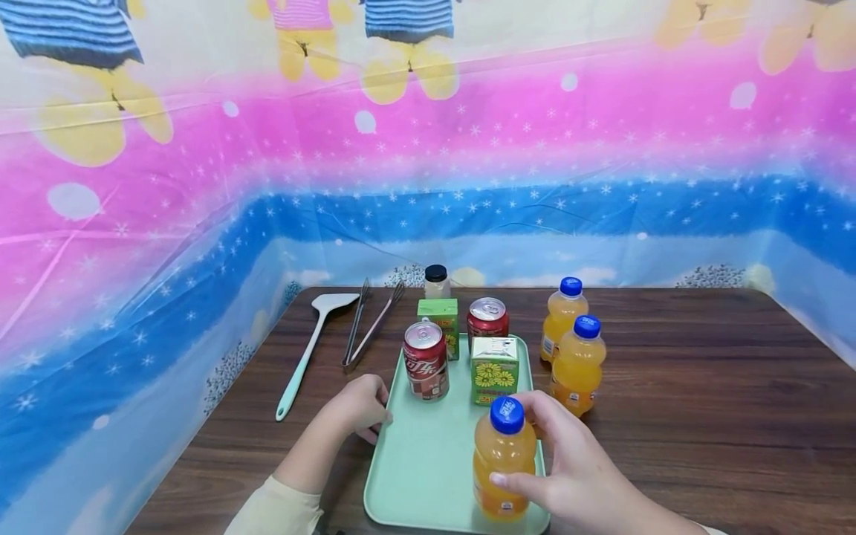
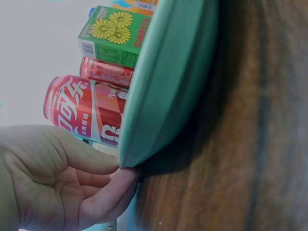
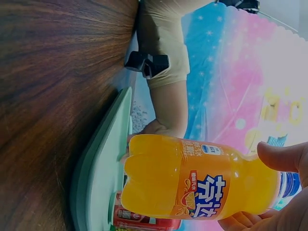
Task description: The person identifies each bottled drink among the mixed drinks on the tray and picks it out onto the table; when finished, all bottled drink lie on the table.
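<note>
My right hand [image 1: 575, 461] grips a bottle of orange soda [image 1: 501, 452] with a blue cap, fingers behind it and thumb in front. The bottle is over the near right part of a pale green tray [image 1: 424, 464]; whether its base touches the tray I cannot tell. At the tray's left edge, my left hand [image 2: 62, 178] pinches the rim between thumb and fingers. On the tray stand a red cola can [image 1: 426, 364] and a green drink carton [image 1: 495, 375] with yellow flowers. Farther back are a second cola can [image 1: 487, 319] and another green carton [image 1: 446, 316].
Two more orange soda bottles [image 1: 578, 368] stand on the wooden table [image 1: 702, 416] right of the tray. A white spatula with a mint handle [image 1: 304, 364] and metal tongs [image 1: 371, 331] lie to the left. Behind the tray is a black-lidded jar [image 1: 436, 282].
</note>
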A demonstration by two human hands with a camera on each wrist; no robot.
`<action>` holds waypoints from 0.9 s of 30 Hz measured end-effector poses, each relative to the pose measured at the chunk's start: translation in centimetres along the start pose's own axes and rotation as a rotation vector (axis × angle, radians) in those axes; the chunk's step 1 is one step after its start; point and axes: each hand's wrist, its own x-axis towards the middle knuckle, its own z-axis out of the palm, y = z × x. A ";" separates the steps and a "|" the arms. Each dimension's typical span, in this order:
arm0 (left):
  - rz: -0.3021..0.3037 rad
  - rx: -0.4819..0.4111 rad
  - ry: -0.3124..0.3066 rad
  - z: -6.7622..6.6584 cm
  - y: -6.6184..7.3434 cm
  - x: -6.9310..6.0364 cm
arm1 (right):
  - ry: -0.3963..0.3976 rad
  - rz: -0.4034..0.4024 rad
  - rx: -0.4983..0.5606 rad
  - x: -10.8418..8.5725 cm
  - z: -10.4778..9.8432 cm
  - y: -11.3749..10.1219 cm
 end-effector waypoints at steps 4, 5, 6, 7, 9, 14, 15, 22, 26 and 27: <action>0.001 -0.002 0.000 0.0 0.0 0.0 | -0.004 -0.026 -0.015 -0.2 -0.2 0.4; 0.002 -0.001 0.000 0.0 0.0 0.0 | -0.002 -0.033 -0.021 -0.3 -0.2 0.4; 0.003 -0.001 0.001 0.0 0.0 -0.1 | 0.001 -0.034 -0.024 -0.3 -0.2 0.5; 0.004 0.002 0.002 0.0 0.1 -0.1 | 0.005 -0.027 -0.025 -0.3 -0.3 0.4; 0.007 0.005 0.004 0.0 0.1 -0.1 | 0.012 -0.028 -0.033 -0.4 -0.3 0.4; 0.009 0.005 0.003 0.0 0.0 -0.1 | 0.028 -0.041 -0.050 -0.4 -0.5 0.4; 0.007 0.005 0.001 0.0 0.0 -0.1 | 0.035 -0.044 -0.055 -0.4 -0.5 0.4; -0.002 0.003 0.003 -0.1 0.1 0.0 | 0.099 -0.090 -0.091 -0.5 -1.1 0.8; -0.005 0.003 0.001 -0.1 0.0 0.0 | 0.141 -0.103 -0.104 -0.5 -1.5 1.0; -0.005 0.002 0.001 -0.1 0.0 0.0 | 0.148 -0.106 -0.103 -0.5 -1.7 1.0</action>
